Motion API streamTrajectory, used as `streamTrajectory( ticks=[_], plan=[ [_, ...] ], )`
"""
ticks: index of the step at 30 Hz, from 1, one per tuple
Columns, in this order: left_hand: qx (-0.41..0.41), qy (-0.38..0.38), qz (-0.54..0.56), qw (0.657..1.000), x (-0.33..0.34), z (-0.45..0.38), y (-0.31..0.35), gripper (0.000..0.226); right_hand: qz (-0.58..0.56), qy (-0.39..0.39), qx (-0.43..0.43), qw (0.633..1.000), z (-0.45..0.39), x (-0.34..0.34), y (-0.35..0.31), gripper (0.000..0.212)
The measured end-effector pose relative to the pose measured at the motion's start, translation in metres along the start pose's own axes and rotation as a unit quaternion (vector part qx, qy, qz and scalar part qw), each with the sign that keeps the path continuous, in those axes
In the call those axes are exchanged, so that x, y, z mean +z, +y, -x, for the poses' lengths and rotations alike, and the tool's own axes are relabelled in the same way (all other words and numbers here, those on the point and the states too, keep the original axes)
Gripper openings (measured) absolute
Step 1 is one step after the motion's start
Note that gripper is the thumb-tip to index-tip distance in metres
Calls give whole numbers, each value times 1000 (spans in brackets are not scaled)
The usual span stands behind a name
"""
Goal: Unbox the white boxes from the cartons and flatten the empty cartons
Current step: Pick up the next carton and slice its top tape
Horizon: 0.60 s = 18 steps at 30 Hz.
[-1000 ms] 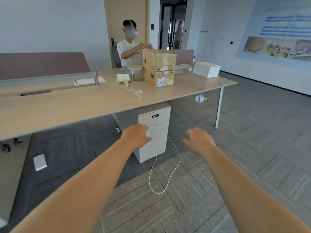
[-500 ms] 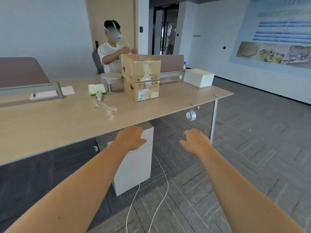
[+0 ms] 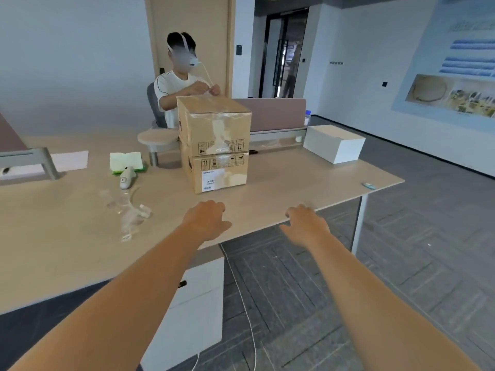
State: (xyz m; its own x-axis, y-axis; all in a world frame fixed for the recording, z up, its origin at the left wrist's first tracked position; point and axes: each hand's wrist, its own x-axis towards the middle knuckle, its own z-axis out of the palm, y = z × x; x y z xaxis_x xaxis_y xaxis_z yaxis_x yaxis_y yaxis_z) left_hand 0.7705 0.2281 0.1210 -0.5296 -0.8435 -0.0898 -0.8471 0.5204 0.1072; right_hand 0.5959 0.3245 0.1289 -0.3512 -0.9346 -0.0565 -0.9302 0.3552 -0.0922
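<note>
Both bare arms reach forward from the bottom of the view. The left hand [image 3: 206,219] hovers over the near edge of the worktop [image 3: 67,236], its fingers [image 3: 214,207] loosely curled and empty, touching nothing that can be made out. The right hand [image 3: 308,223] hangs at the worktop's edge, fingers [image 3: 297,210] slightly spread and bent, also empty; whether the tips touch the edge cannot be told. Half a second ago both hands were still short of the worktop, over the floor and the white drawer unit [image 3: 195,303]; now they have come up to its edge, and the cartons stand much closer.

Just beyond the hands, two taped brown cartons are stacked: the lower carton [image 3: 217,171] with a white label, the upper carton [image 3: 214,124] upon it, both closed. To their left lie crumpled clear tape [image 3: 126,210], a white handheld tool [image 3: 127,177] and a green notepad [image 3: 127,162]. To the right, well apart from the stack, a white box [image 3: 333,143] sits on the worktop. Behind the cartons a seated person [image 3: 182,87] in a white shirt holds both hands above the upper carton.
</note>
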Motion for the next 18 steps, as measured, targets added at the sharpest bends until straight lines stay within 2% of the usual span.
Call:
streamTrajectory(
  ticks=[10, 14, 18],
  plan=[
    [-45, 17, -14, 999, -19, -168, 21, 47, -12, 6, -28, 1000, -179, -23, 56, 40],
    [-92, 18, 3, 996, -9, -219, 27, 46, -8, -9, -65, 998, -247, -16, 75, 41],
    [-172, 17, 25, 985, 5, -261, 33, 46, -1, -23, -117, 993, -314, -11, 92, 41]
  ],
)
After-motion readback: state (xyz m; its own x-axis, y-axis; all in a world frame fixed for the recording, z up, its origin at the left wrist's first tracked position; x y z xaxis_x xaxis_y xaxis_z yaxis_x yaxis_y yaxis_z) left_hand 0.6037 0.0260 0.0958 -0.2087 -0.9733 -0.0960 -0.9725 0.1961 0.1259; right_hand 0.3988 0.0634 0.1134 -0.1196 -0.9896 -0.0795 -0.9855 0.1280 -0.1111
